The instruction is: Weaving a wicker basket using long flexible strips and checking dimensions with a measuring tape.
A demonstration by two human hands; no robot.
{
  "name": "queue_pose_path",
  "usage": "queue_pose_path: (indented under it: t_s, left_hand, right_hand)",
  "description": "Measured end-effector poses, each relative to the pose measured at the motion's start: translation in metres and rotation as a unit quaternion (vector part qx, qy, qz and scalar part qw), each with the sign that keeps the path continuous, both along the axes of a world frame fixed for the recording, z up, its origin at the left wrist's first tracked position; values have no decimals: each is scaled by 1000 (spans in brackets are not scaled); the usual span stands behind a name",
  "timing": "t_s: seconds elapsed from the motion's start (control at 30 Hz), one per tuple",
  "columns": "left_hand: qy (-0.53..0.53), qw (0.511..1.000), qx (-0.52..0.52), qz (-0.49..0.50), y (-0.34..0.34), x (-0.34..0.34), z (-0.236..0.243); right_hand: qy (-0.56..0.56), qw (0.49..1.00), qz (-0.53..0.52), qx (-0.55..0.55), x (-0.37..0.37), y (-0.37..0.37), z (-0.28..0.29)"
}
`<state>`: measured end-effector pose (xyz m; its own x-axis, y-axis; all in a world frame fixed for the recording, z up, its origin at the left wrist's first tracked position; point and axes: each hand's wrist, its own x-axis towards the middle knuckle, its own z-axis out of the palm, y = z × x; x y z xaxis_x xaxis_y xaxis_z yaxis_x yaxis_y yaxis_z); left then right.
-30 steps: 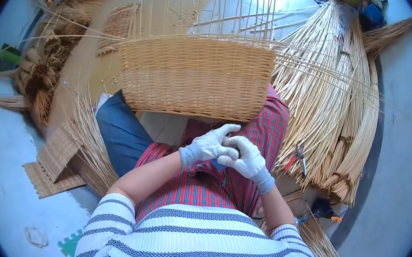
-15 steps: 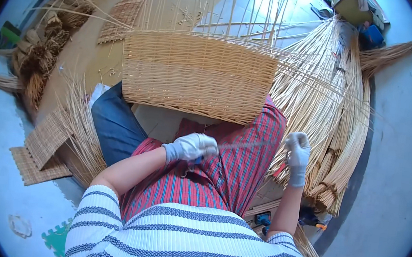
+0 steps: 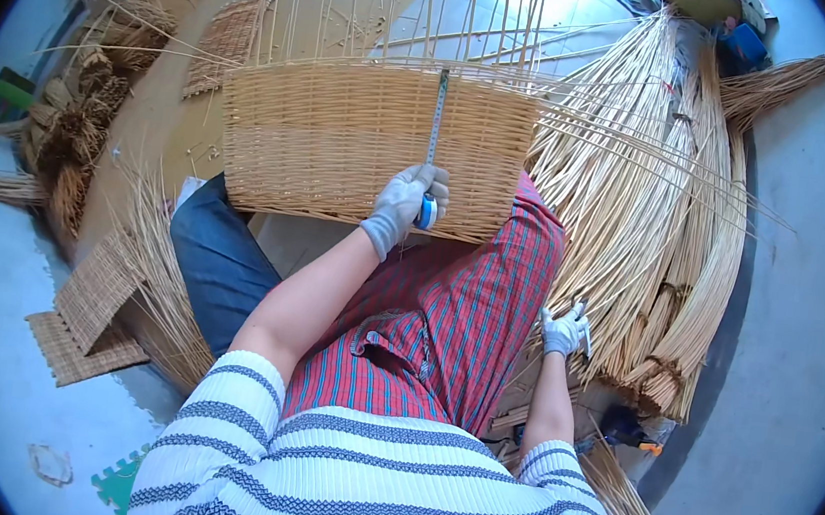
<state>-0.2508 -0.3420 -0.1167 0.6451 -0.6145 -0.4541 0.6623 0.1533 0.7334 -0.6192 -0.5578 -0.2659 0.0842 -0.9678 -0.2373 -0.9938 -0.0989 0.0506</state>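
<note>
A woven wicker panel, the side of a basket [image 3: 343, 150], stands tilted across my lap, with bare upright stakes along its top edge. My left hand [image 3: 404, 202], in a pale work glove, is closed round a blue and white tape measure [image 3: 426, 212] near the panel's lower edge. Its blade [image 3: 436, 119] runs straight up over the weave to the top edge. Down beside my right knee, my gloved right hand [image 3: 566, 331] has its fingers apart, close to the loose cane. Small dark and pale bits show by its fingers; I cannot make out what they are.
A large fanned bundle of pale cane [image 3: 612, 178] lies to the right, loose strands crossing it from the basket. Bundled dark fibre [image 3: 85, 123] lies at left. Small woven mats [image 3: 98, 285] lie at lower left, another mat [image 3: 229, 45] beyond the basket's left corner.
My left hand has gone from my lap up to the panel, with the tape blade now lying along it. My right hand has dropped from its raised position to beside my knee, its fingers spreading.
</note>
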Motion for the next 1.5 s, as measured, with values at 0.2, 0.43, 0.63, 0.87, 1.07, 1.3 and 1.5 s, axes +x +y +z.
queue_pose_path:
  t_s: [0.2, 0.43, 0.63, 0.87, 1.07, 1.3, 1.5]
  left_hand:
    - [41, 999, 29, 10, 9, -34, -26]
    - [47, 989, 139, -31, 41, -95, -71]
    - [69, 992, 97, -44, 29, -90, -77]
    - [42, 995, 79, -48, 27, -87, -73]
    - [35, 996, 63, -55, 26, -84, -77]
    - [45, 997, 29, -58, 31, -81, -88]
    - [-143, 983, 113, -21, 50, -70, -90]
  right_hand:
    - [27, 992, 3, -126, -19, -1, 5]
    - [3, 1000, -14, 24, -40, -27, 8]
    - [-398, 889, -195, 114, -66, -10, 6]
    - [-758, 603, -123, 216, -38, 97, 126]
    - [-749, 635, -62, 180, 61, 153, 191]
    - [-535, 824, 178, 51, 97, 169, 184]
    - [-651, 731, 18, 204, 92, 161, 189]
